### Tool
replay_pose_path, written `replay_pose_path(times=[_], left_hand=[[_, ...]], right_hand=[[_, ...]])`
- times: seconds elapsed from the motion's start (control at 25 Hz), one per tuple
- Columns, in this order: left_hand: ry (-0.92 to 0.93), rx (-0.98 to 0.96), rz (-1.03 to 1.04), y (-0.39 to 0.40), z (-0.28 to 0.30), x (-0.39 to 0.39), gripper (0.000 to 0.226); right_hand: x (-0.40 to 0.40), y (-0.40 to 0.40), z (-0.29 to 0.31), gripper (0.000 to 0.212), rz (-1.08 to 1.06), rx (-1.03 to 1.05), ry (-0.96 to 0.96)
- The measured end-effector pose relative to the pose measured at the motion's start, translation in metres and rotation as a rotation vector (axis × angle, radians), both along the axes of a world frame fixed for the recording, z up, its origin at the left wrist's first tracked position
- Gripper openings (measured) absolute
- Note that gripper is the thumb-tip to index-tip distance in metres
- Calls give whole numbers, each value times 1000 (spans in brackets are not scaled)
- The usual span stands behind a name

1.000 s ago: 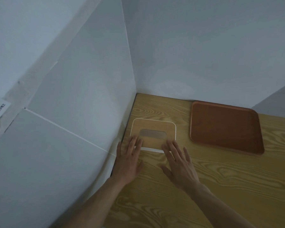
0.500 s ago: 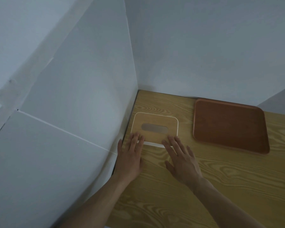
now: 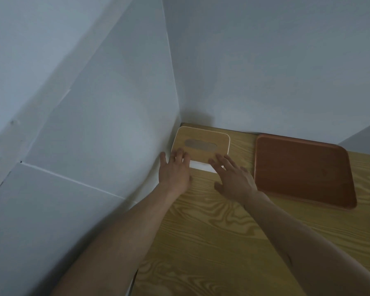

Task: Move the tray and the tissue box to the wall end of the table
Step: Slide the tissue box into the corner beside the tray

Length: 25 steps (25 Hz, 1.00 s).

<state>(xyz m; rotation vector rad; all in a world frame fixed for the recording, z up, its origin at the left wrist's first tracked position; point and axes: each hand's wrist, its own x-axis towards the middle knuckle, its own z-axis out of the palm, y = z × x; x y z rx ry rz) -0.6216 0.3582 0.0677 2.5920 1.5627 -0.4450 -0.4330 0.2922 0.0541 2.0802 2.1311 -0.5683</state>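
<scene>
The tissue box (image 3: 203,138), white with a wooden lid and an oval slot, stands in the table's far left corner where two walls meet. My left hand (image 3: 175,171) lies flat with its fingertips on the box's near left edge. My right hand (image 3: 233,178) has its fingers spread, tips touching the near right edge of the box. Neither hand grips anything. The brown rectangular tray (image 3: 301,169) lies empty to the right of the box, its far edge at the back wall.
The wooden table (image 3: 222,242) runs toward me. A pale wall (image 3: 94,146) bounds it on the left and another wall (image 3: 265,71) at the back. A narrow strip of table separates box and tray.
The tissue box has slid away from me into the corner, with both hands following it forward. The tray has stayed by the back wall.
</scene>
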Motion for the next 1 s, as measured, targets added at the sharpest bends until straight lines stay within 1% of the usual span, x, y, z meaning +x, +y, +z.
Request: replay_pose_path(times=[0.28, 0.6, 0.76, 1.0], left_hand=[[110, -81, 3, 44, 23, 18, 64], [183, -91, 4, 55, 23, 26, 72], [195, -103, 2, 58, 25, 27, 73], [139, -162, 10, 64, 31, 24, 77]], right_hand=[[3, 48, 9, 76, 21, -87, -43], [3, 61, 8, 79, 5, -86, -39], [4, 63, 7, 82, -2, -96, -43], [5, 71, 11, 88, -16, -128, -16]])
